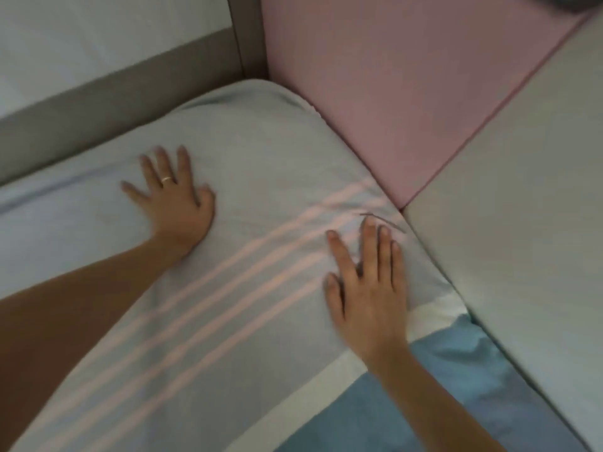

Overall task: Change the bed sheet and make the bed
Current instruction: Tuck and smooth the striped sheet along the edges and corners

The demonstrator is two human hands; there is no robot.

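A pale grey pillow [261,151] with three pink stripes lies in the bed's corner. My left hand [173,203], wearing a ring, presses flat on its upper left part with fingers spread. On its right edge my right hand [365,288] lies flat with straight fingers, near the stripes. A blue sheet [434,386] with a white band shows under the pillow at the lower right.
A pink padded panel [391,93] and a grey padded panel [522,223] line the bed's far and right sides. A brown-grey bed frame rail [114,99] runs along the left, with a white surface [81,44] beyond it.
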